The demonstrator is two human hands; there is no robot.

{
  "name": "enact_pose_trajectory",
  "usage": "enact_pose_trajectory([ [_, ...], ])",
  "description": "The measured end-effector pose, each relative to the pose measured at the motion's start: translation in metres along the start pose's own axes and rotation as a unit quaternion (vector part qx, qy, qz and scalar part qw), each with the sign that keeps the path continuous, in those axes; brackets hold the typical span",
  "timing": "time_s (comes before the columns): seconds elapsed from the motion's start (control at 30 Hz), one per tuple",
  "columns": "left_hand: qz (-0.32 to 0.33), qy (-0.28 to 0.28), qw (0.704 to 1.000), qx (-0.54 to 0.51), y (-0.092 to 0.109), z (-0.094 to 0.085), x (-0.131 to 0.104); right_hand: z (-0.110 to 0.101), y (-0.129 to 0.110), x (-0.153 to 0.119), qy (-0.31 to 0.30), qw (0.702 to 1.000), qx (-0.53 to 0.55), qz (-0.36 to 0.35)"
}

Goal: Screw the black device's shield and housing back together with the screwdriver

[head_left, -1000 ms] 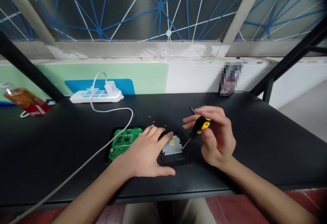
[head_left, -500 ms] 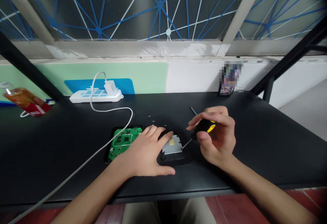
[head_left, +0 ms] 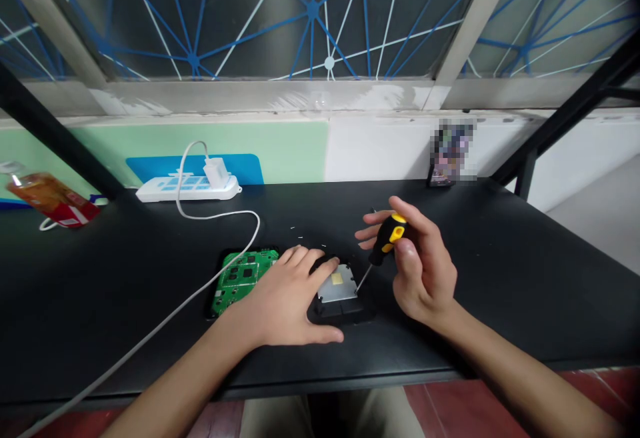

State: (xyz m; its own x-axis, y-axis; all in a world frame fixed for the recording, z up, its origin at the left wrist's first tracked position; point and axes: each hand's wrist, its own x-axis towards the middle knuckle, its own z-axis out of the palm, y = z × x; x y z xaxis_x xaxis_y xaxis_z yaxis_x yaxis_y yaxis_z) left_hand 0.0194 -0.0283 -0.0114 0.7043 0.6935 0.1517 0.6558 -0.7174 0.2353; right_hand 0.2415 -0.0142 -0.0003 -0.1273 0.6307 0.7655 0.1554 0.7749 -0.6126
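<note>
My right hand (head_left: 417, 261) grips a black-and-yellow screwdriver (head_left: 389, 238) by its handle, thumb on one side and index finger at the top end. The screwdriver's tip meets the lower right corner of a silver metal plate (head_left: 337, 289) with a small yellowish pad in its middle. That plate sits in a black plastic housing (head_left: 345, 311). Fingers spread, my left hand (head_left: 287, 295) lies flat, its fingertips at the plate's left side and the housing. Left of it, partly under my wrist, is a green circuit board (head_left: 243, 281) in a black case.
Small screws (head_left: 301, 237) lie behind the housing. A white cable (head_left: 200, 289) crosses the circuit board from a power strip (head_left: 187, 188). A bottle (head_left: 53, 198) leans at the far left. A phone (head_left: 445, 155) rests against the back wall. Another tool's tip shows behind my right fingers.
The screwdriver handle has swung more upright, with its tip still at the plate corner. My right fingers have shifted around the handle and opened somewhat. My left hand stays in place.
</note>
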Motion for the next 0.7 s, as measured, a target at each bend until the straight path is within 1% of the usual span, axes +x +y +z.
enact_pose_trajectory([
  [0.1,-0.001,0.002,1.0,-0.006,0.0,-0.001,0.0,-0.002,0.004,0.0,0.008,0.999,-0.031,-0.001],
  [0.2,-0.002,0.002,1.0,-0.009,0.0,-0.002,-0.001,-0.004,0.009,0.0,0.023,0.996,-0.069,-0.045],
  [0.3,-0.003,0.004,1.0,-0.013,0.0,-0.002,-0.001,-0.004,0.01,0.0,0.014,0.996,-0.057,-0.074],
  [0.37,-0.002,0.006,1.0,-0.015,0.0,-0.002,-0.001,-0.003,0.008,0.0,0.005,0.997,-0.024,-0.067],
  [0.47,0.0,0.005,1.0,-0.016,0.0,-0.002,0.0,-0.001,0.003,0.0,-0.004,1.0,0.01,-0.027],
  [0.57,0.0,0.002,1.0,-0.01,0.0,-0.002,0.0,0.001,0.0,0.0,-0.013,1.0,0.001,0.005],
  [0.7,-0.001,0.001,1.0,-0.008,0.0,-0.001,0.001,0.0,0.003,0.0,-0.004,1.0,-0.026,0.013],
])
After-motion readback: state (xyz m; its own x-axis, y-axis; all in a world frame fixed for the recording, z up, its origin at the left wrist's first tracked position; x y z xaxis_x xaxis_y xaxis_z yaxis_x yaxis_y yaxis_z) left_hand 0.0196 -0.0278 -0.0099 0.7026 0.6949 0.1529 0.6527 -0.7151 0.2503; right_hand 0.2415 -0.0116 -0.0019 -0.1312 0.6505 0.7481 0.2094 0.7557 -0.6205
